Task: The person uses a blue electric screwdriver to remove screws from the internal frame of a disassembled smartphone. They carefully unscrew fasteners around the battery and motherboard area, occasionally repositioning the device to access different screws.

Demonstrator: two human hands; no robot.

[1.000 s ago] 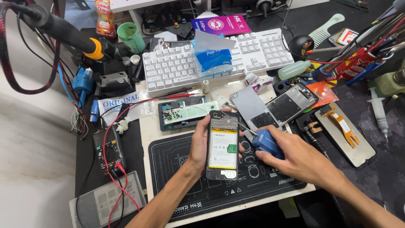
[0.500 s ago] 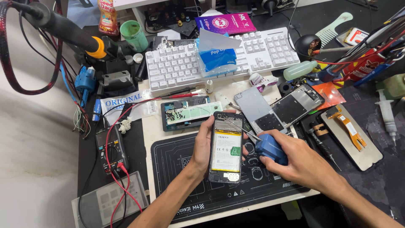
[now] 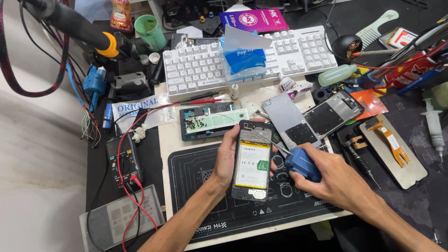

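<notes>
Gripped by its left edge, the opened phone [image 3: 252, 161] sits back-side up in the left hand [image 3: 227, 158], fingers curled around the frame, above the dark work mat [image 3: 196, 186]. Just right of it, the right hand [image 3: 333, 177] is closed tight on a blue-handled screwdriver [image 3: 302, 163], its thin tip reaching to the phone's upper part. Left of the grip lies a multimeter [image 3: 122, 161]; behind it a white keyboard [image 3: 200, 65]; to the right, two loose phone panels [image 3: 310, 119].

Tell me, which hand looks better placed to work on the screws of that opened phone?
The right hand, most likely. It already grips the blue-handled screwdriver, whose thin shaft points at the upper part of the opened phone. The left hand is wrapped around the phone's edge, holding it above the dark mat.
</notes>
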